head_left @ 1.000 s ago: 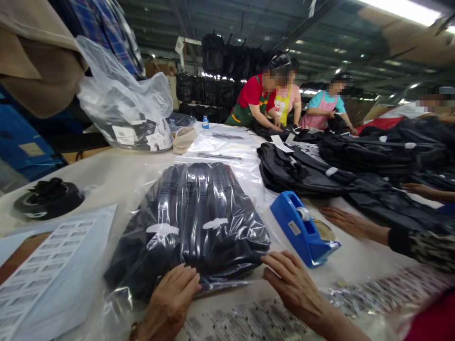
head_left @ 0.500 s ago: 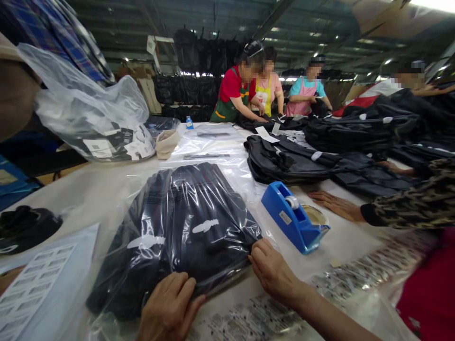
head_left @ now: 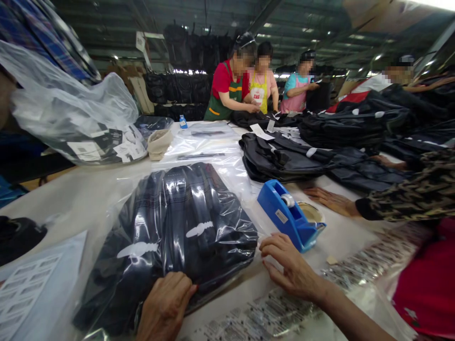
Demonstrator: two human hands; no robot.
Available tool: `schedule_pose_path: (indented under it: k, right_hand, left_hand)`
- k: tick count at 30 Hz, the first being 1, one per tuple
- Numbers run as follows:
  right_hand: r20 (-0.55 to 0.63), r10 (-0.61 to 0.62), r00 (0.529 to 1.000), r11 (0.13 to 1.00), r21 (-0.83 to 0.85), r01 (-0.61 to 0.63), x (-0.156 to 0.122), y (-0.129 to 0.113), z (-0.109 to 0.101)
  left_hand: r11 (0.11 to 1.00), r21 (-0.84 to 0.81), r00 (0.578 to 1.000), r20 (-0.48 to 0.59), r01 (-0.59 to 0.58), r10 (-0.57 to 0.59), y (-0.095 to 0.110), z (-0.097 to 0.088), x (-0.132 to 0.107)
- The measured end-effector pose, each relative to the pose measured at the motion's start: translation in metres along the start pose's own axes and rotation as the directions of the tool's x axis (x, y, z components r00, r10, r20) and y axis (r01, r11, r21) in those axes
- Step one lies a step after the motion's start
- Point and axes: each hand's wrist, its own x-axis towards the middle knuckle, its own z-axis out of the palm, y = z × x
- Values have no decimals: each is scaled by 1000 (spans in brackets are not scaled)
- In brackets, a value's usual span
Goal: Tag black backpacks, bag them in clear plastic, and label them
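A dark backpack (head_left: 209,255) lies flat inside a clear plastic bag (head_left: 245,218), with two white oval pieces showing through the film. My left hand (head_left: 167,300) is closed on the near edge of the plastic bag, its fingers curled. Just off the bag's right edge, my right hand (head_left: 289,265) is open and empty, thumb apart from the fingers. Beyond it stands a blue tape dispenser (head_left: 282,213) with a roll in it.
Black bags (head_left: 284,158) are piled at the right. A co-worker's hand (head_left: 332,201) rests on the table beside the dispenser. Label sheets (head_left: 30,293) lie at left, below a clear sack (head_left: 85,128) holding tags. Flat plastic bags (head_left: 202,142) lie behind the backpack.
My right hand has let go of the plastic bag's right edge and opened beside it. My left hand stays at the near edge. The view has shifted slightly.
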Motion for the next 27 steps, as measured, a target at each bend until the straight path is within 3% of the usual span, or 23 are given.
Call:
schedule_pose_path:
  k: [3,7,9,12,15,17,22,27]
  right_hand:
    - [83,4,997,1000,-25,-2,-7,4,-5]
    - [-72,-67,995,981,-185,53,-12,15,0]
    - [-120,-74,990,991,-122,60,-12,20,2]
    - [-133,136,982,982,150,-116,-13,27,6]
    - [-136,427,894,866,346,-361,-15,31,16]
    - [-172,510,843,827,368,-425,-17,32,25]
    - [-331,457,825,887,235,-397,-15,27,41]
    - [-418,412,810,911,176,-373,-16,20,41]
  left_hand:
    - [1000,-3,1000,25,7,-7,-3,3,-4]
    - [1000,-22,999,37,14,-13,-6,5,-7]
    - [999,-44,1000,12,29,-28,-6,4,-8]
    - [996,-78,998,-41,50,-53,-5,3,-9]
    - [995,-90,996,-67,48,-54,-4,3,-9]
    - [996,-82,997,-55,45,-49,-4,3,-9]
    - [999,-25,997,-55,44,-46,-2,4,-6]
    - [998,-41,968,-248,-53,42,-6,9,-10]
